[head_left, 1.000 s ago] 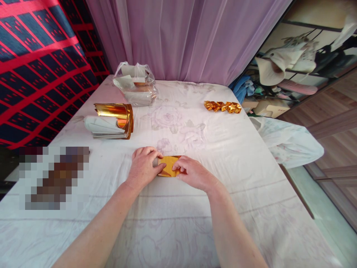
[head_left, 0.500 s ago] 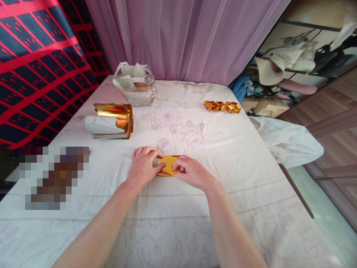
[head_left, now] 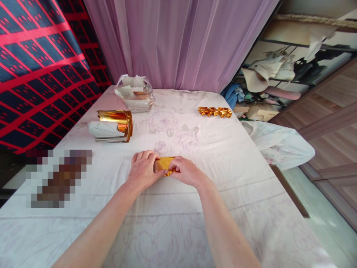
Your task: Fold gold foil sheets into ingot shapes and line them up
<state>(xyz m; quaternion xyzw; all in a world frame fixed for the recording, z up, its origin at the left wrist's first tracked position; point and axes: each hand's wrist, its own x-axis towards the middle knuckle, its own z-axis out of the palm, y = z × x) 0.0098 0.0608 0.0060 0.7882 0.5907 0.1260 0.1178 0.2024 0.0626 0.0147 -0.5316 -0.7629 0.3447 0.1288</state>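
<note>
A small sheet of gold foil paper (head_left: pixel 164 163), partly folded, lies flat on the cloth-covered table between my hands. My left hand (head_left: pixel 143 168) holds its left side, thumb along the near edge and fingers at the far edge. With curled, pinching fingers, my right hand (head_left: pixel 184 170) grips the paper's right side, which it partly hides. Farther off, to the left, stands a curled stack of gold and white paper sheets (head_left: pixel 111 128). Toward the far right lies a row of folded gold foil pieces (head_left: pixel 214 111).
A clear plastic bag (head_left: pixel 135 95) with paper in it sits at the table's far left. A pixelated patch (head_left: pixel 60 178) covers something at the left. Beyond the right edge are a white bag (head_left: pixel 281 145) and a shelf with caps and shoes (head_left: pixel 267 70). A purple curtain (head_left: pixel 161 44) hangs behind.
My right hand has moved a little left over the gold paper, and less of the paper's right end shows. My left thumb now lies along the near edge. The view has shifted slightly.
</note>
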